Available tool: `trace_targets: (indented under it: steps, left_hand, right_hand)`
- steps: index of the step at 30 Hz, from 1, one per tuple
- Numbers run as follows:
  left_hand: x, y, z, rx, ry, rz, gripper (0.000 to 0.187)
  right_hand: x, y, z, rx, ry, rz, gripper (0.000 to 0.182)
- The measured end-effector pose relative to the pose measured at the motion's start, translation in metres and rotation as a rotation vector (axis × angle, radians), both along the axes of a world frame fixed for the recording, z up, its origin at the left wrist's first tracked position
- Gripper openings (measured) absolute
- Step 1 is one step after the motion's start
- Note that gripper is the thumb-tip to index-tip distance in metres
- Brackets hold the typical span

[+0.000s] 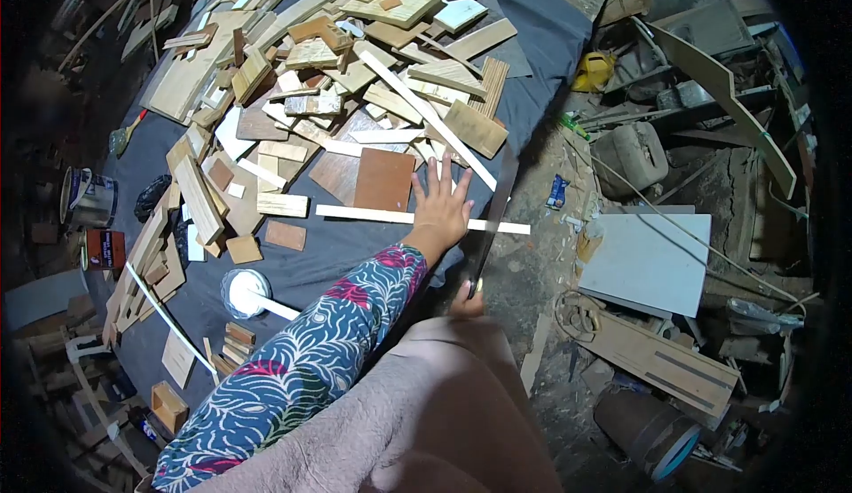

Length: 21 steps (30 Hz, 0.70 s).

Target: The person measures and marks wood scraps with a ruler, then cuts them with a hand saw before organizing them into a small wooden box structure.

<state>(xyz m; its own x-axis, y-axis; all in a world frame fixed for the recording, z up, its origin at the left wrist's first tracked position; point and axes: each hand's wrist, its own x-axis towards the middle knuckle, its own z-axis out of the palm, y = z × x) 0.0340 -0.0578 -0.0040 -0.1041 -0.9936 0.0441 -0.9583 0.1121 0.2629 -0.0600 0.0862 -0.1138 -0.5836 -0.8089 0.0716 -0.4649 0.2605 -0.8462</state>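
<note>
My left hand (440, 209) lies flat with fingers spread, pressing on a thin white wooden strip (364, 215) at the edge of the cloth-covered table. The strip's far end sticks out past the edge. Below it, my right hand (467, 300) is closed around the handle of a handsaw (504, 173), partly hidden by clothing. The saw's dark blade points away from me and crosses the strip just right of my left hand. A brown square board (383, 179) lies just beyond the strip, and a longer white strip (429, 120) rests on the wood pile.
Wood offcuts (382, 14) are heaped over the dark cloth (328, 262). A white-smeared tub (244, 293) with a stick stands left of my forearm. On the floor at right are a white panel (646, 258), a jerrycan (630, 157) and a wooden-handled saw (581, 317).
</note>
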Motion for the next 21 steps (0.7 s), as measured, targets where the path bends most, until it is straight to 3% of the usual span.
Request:
trace_targets:
  steps: [2, 6, 11, 14, 21]
  left_hand:
    - [-0.001, -0.004, 0.001, -0.002, 0.004, 0.000, 0.051]
    - [-0.001, 0.000, 0.001, -0.009, 0.010, 0.002, 0.051]
    - [-0.001, -0.002, 0.000, 0.005, -0.011, 0.002, 0.051]
    - [0.000, -0.001, 0.002, 0.001, 0.022, -0.003, 0.051]
    - [-0.001, -0.002, 0.004, 0.040, -0.011, 0.002, 0.051]
  right_hand:
    - [-0.002, 0.006, -0.010, -0.032, -0.036, -0.001, 0.033]
    - [-0.007, -0.033, 0.024, -0.036, -0.062, 0.086, 0.031]
    - [-0.006, -0.002, 0.000, -0.021, -0.048, 0.043, 0.030]
    - [-0.008, -0.022, 0.001, 0.065, -0.106, 0.097, 0.029]
    - [0.001, -0.021, 0.005, -0.041, -0.110, 0.046, 0.031]
